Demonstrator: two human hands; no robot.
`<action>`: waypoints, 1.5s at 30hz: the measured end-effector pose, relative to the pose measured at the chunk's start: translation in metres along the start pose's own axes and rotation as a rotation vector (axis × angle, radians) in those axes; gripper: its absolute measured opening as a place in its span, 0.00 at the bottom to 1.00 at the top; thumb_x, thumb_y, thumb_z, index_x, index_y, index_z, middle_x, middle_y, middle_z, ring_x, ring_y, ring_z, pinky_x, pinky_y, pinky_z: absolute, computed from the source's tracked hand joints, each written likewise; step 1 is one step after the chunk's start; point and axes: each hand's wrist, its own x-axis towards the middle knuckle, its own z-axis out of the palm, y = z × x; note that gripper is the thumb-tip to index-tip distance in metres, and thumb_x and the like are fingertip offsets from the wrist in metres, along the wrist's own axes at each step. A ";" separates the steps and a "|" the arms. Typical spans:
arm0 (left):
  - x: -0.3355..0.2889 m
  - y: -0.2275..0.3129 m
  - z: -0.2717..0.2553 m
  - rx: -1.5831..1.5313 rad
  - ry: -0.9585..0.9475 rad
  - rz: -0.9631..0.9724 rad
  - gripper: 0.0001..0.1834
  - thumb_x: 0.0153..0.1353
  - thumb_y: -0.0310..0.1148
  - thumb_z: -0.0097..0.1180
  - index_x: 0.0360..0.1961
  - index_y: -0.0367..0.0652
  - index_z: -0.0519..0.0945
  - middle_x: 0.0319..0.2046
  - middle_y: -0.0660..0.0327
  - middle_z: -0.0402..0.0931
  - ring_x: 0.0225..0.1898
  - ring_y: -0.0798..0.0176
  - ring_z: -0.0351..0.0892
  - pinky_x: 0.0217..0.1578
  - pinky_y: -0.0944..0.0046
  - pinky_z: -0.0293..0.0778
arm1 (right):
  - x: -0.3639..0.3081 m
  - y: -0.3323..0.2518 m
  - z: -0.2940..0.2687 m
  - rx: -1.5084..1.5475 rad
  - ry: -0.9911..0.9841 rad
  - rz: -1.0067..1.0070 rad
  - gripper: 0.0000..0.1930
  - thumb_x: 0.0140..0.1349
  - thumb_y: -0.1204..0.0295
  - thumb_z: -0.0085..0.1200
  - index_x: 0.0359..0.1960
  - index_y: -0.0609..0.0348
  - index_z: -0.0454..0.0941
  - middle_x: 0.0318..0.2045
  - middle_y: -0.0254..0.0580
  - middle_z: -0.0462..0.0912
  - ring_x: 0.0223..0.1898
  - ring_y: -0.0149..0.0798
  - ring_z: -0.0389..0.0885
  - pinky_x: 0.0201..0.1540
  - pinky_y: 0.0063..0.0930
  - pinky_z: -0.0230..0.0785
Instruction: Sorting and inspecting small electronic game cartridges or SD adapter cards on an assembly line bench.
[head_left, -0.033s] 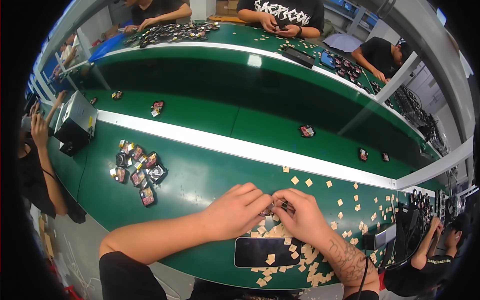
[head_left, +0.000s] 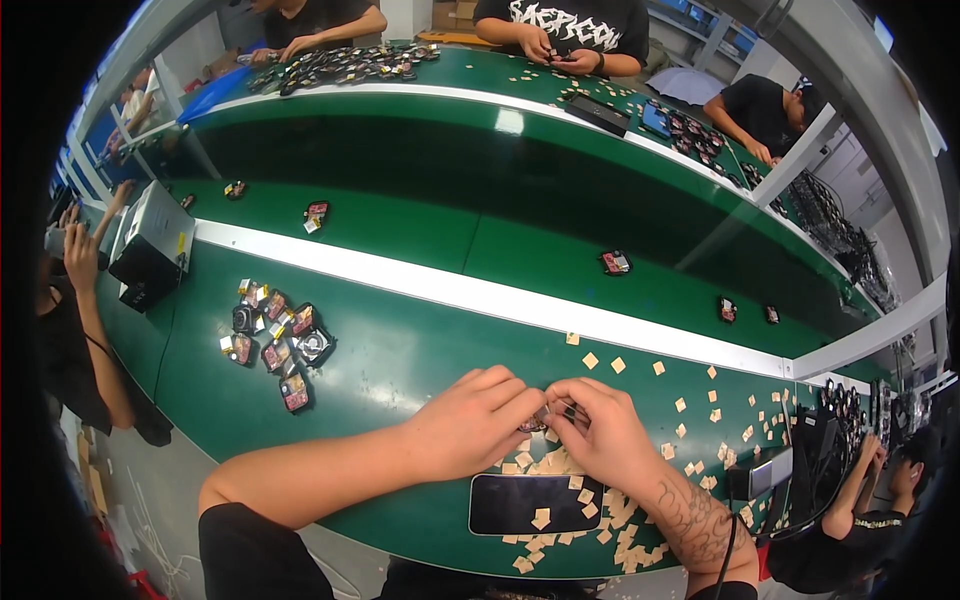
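Note:
My left hand [head_left: 482, 420] and my right hand [head_left: 600, 428] meet over the green table, their fingertips pinched together. Between them is a small dark device part [head_left: 534, 424] with a reddish face, mostly covered by fingers. Both hands are closed on it. Just below them lies a dark-screened phone [head_left: 515, 505] with a few small beige square pieces on it. More of these beige pieces [head_left: 630, 530] are scattered around the phone and under my right forearm. To the left sits a loose group of similar small black devices [head_left: 275, 355] with red faces and yellow-white tabs.
A white rail [head_left: 450, 289] runs across behind my table, with a green belt [head_left: 450, 235] beyond carrying a few devices. A grey box [head_left: 155, 240] stands at the far left. At right are a dark box-like device [head_left: 760, 474] and a cable. Co-workers sit around the line.

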 end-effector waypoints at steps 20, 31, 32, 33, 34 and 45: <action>-0.001 0.001 0.002 0.026 0.009 0.008 0.20 0.63 0.31 0.68 0.54 0.41 0.76 0.44 0.57 0.77 0.50 0.50 0.76 0.52 0.51 0.74 | 0.002 0.000 0.005 -0.035 0.059 0.049 0.08 0.63 0.79 0.69 0.42 0.64 0.83 0.32 0.44 0.84 0.25 0.39 0.82 0.30 0.31 0.74; -0.001 0.004 0.003 0.037 0.034 -0.011 0.23 0.59 0.30 0.72 0.54 0.40 0.78 0.42 0.57 0.78 0.46 0.49 0.78 0.49 0.51 0.76 | -0.006 -0.002 0.000 -0.065 0.057 -0.133 0.07 0.60 0.79 0.72 0.35 0.63 0.85 0.33 0.36 0.79 0.28 0.30 0.77 0.29 0.28 0.69; 0.000 0.004 0.004 0.046 0.039 0.000 0.23 0.59 0.30 0.73 0.54 0.41 0.78 0.42 0.57 0.78 0.46 0.49 0.78 0.49 0.52 0.76 | -0.006 0.008 0.002 -0.122 0.044 -0.164 0.08 0.60 0.77 0.72 0.38 0.62 0.86 0.34 0.36 0.80 0.31 0.35 0.80 0.33 0.30 0.74; 0.001 0.004 0.005 0.054 0.044 0.011 0.23 0.59 0.30 0.73 0.54 0.41 0.78 0.42 0.57 0.78 0.47 0.49 0.78 0.49 0.52 0.76 | -0.005 0.013 0.001 -0.123 0.045 -0.164 0.08 0.60 0.77 0.72 0.38 0.62 0.86 0.34 0.36 0.80 0.31 0.35 0.80 0.33 0.30 0.74; 0.000 0.003 0.004 0.054 0.043 0.010 0.23 0.59 0.30 0.73 0.54 0.41 0.78 0.42 0.57 0.78 0.47 0.49 0.78 0.49 0.52 0.76 | -0.004 0.017 0.000 -0.134 0.031 -0.222 0.09 0.60 0.78 0.72 0.41 0.61 0.86 0.35 0.36 0.80 0.30 0.33 0.79 0.31 0.29 0.72; 0.007 0.013 -0.005 -0.017 0.190 0.127 0.26 0.56 0.25 0.75 0.56 0.39 0.79 0.47 0.53 0.82 0.44 0.49 0.84 0.44 0.55 0.81 | -0.002 0.010 -0.012 0.299 -0.092 0.108 0.09 0.67 0.81 0.65 0.47 0.66 0.81 0.30 0.31 0.79 0.22 0.17 0.64 0.24 0.20 0.57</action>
